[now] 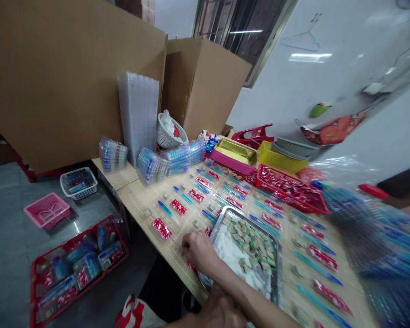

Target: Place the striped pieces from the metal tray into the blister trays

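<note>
My right hand (198,251) reaches over the table's near edge, its fingers curled together and pointing down beside a small red patterned packet; anything between the fingertips is hidden. Below my right forearm, at the tray's near corner, is my left hand (222,310), blurred, its fingers mostly hidden. A metal tray (279,269) holds many small green-and-tan pieces (251,241) and white powder or foam (230,257). Around it lie rows of clear blister shells, with blue pens (167,210), red packets (162,228) and small pieces in them.
Stacked clear shells (152,166) stand at the table's back left, others (382,246) at the right. A red basket (294,189) of packets and a pink tray (232,161) are at the back. On the floor, a red crate (78,269) holds filled packs. Cardboard boxes (71,68) rise behind.
</note>
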`<state>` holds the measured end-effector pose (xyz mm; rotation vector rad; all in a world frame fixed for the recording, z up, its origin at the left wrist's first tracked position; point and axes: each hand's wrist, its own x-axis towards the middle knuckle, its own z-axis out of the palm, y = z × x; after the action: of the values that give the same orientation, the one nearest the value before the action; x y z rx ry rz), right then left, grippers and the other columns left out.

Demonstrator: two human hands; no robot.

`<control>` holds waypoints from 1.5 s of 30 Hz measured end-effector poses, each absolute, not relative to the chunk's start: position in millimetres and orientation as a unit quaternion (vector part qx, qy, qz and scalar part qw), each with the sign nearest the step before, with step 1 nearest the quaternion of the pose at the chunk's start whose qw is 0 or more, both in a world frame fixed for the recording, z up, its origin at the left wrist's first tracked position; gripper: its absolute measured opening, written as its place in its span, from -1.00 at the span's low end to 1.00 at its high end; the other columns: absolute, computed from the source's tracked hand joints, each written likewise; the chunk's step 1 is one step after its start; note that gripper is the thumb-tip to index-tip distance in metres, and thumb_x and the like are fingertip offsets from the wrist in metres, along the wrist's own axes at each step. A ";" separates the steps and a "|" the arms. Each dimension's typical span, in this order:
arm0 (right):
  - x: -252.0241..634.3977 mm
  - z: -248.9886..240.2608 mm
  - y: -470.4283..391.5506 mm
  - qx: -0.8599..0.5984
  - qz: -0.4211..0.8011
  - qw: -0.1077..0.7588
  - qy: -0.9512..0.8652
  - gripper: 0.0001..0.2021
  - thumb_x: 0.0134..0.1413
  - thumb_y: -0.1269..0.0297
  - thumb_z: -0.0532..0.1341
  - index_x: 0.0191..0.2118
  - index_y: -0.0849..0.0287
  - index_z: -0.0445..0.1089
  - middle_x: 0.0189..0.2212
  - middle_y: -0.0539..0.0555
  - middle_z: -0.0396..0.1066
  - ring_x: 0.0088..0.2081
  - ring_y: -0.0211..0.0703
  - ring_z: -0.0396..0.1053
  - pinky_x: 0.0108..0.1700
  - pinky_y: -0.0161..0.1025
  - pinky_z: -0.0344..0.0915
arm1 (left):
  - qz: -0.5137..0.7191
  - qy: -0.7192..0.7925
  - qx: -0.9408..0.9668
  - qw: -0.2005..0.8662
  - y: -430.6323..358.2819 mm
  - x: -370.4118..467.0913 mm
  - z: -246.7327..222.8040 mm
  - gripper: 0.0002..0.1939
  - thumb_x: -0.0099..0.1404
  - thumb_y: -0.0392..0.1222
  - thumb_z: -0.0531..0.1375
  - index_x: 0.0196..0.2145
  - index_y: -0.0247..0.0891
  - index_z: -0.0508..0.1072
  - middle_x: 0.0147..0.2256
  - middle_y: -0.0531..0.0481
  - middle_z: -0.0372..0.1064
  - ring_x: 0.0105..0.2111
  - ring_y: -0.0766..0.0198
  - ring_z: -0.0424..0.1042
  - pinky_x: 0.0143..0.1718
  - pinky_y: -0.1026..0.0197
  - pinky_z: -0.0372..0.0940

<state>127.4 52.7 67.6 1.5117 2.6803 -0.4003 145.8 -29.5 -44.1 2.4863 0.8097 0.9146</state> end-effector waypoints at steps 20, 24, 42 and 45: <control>140.4 65.7 51.7 0.386 -0.106 0.017 0.916 -0.91 0.02 0.42 0.17 -0.38 0.19 0.42 -0.35 0.04 0.49 -0.30 -0.18 0.41 -0.17 -0.28 0.12 | 0.388 0.343 0.851 0.089 -20.9 165.7 -70.7 -0.63 0.30 -0.21 -0.02 -0.03 -0.13 0.46 -0.36 0.01 0.57 -0.31 0.18 0.51 -0.12 0.18 0.38; 139.8 59.3 53.6 0.381 -0.103 0.008 0.919 -0.95 -0.02 0.40 0.20 -0.38 0.23 0.41 -0.36 0.10 0.49 -0.31 -0.13 0.41 -0.15 -0.23 0.12 | 0.424 0.387 0.818 0.046 -16.9 176.7 -74.3 -0.59 0.27 -0.25 -0.04 -0.01 -0.10 0.44 -0.42 0.04 0.57 -0.43 0.18 0.50 -0.26 0.20 0.40; 348.2 55.8 -29.0 0.709 -0.049 -0.265 0.652 -0.90 0.03 0.52 0.11 -0.39 0.19 0.30 -0.41 0.04 0.40 -0.36 -0.13 0.33 -0.27 -0.24 0.12 | 0.258 0.556 0.785 0.093 46.2 67.8 38.2 -0.76 0.18 -0.16 0.09 -0.23 -0.22 0.48 -0.24 -0.12 0.54 -0.18 0.00 0.47 -0.11 -0.06 0.11; 353.4 35.6 -42.3 0.727 -0.090 -0.272 0.623 -0.87 0.01 0.52 0.06 -0.41 0.17 0.27 -0.44 0.03 0.40 -0.36 -0.10 0.34 -0.26 -0.22 0.14 | 0.183 0.572 0.791 0.117 53.3 77.2 33.2 -0.69 0.21 -0.17 0.03 -0.15 -0.18 0.47 -0.14 -0.12 0.52 -0.08 0.03 0.43 -0.04 -0.03 0.10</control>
<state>353.4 -42.3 35.6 2.7916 2.3924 -0.3445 77.2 53.3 33.2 2.3155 1.6742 0.5362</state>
